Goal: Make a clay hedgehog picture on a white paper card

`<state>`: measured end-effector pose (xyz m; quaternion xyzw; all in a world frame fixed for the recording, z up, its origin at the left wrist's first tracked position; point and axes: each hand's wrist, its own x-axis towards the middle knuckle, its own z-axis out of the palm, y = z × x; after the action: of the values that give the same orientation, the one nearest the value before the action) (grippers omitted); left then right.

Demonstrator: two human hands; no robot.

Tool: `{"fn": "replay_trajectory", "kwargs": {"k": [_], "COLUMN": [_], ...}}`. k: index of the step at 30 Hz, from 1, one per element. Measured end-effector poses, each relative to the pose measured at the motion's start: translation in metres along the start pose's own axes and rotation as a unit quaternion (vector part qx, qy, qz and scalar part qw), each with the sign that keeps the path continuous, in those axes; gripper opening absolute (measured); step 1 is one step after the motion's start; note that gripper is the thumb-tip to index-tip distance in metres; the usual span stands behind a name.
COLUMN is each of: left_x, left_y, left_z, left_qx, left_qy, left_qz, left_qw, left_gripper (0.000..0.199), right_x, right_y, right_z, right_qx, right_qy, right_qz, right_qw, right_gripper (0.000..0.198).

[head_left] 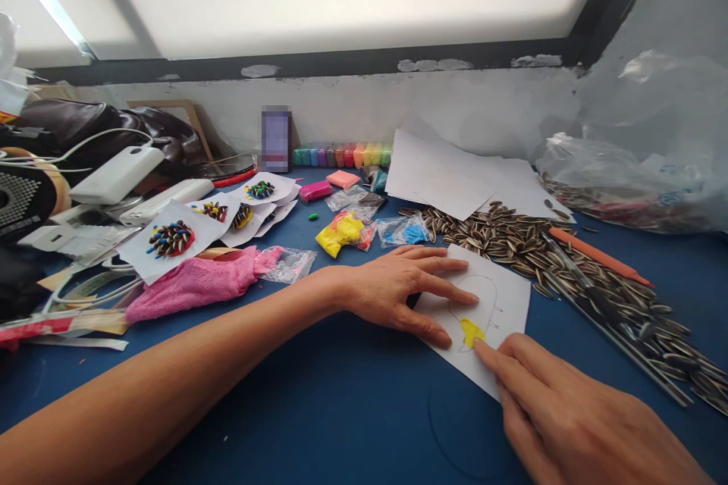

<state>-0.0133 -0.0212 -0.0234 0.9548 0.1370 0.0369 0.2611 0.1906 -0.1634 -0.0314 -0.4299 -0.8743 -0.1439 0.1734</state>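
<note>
A white sheet of paper (512,299) with a pencil-drawn outline lies on the blue tabletop. A flattened piece of yellow modelling clay (472,331) sits inside the lower part of the outline. My left hand (401,288) rests open across the sheet's left side, fingers spread, holding it down. From the lower right, my right hand (569,402) presses a fingertip onto the edge of the clay. Its other fingers are folded together beneath, partly hidden, and nothing shows in them.
Sunflower seeds (506,239) are heaped on the right, with an orange pen (600,256) lying on them. Behind are blank paper sheets (437,170) and a row of coloured clay (341,155). Yellow clay in a bag (341,233), a pink cloth (193,284) and seed-decorated papers (151,261) lie left.
</note>
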Motion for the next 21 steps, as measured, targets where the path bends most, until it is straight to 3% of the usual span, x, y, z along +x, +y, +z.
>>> {"fn": "replay_trajectory", "kwargs": {"k": [21], "left_x": [0.0008], "left_y": [-0.0003], "left_z": [0.0007], "left_qx": [0.008], "left_qy": [0.0], "left_qz": [-0.001], "left_qw": [1.0], "left_gripper": [0.062], "right_x": [-0.0021], "right_y": [-0.0055], "right_z": [0.0051], "right_qx": [0.02], "right_qy": [-0.002], "right_qz": [-0.038], "right_qw": [0.999], "right_gripper": [0.039]}}
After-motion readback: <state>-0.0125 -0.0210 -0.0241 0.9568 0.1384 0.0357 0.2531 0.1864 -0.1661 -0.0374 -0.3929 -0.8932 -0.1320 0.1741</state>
